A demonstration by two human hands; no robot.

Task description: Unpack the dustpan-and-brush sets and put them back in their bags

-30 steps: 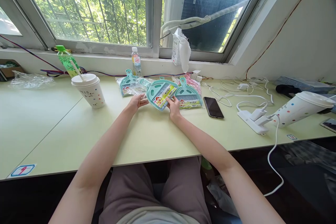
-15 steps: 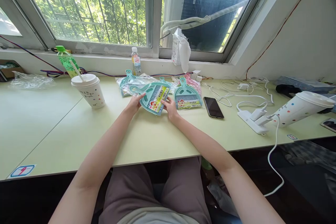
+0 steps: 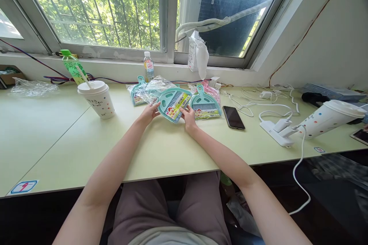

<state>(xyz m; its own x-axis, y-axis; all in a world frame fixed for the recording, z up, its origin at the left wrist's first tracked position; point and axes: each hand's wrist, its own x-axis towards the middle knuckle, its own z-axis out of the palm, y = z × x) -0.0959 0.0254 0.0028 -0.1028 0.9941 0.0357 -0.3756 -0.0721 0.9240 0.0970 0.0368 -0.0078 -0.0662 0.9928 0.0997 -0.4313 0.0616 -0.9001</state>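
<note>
A teal dustpan and brush set with a yellow label is held tilted above the table. My left hand grips its left side, and my right hand grips its lower right edge. Clear plastic film lies against its upper left. Just to the right lies another teal dustpan set, with a pink one in clear wrapping behind it. A wrapped teal set rests to the left, behind my left hand.
A white cup with a straw and a green-capped bottle stand left. A small bottle is by the sill. Rightward lie a black phone, a power strip with cables, and a tilted cup.
Both hands have shifted slightly right, and the held dustpan set has moved right and slightly up. Its handle is no longer clearly visible at the left.
</note>
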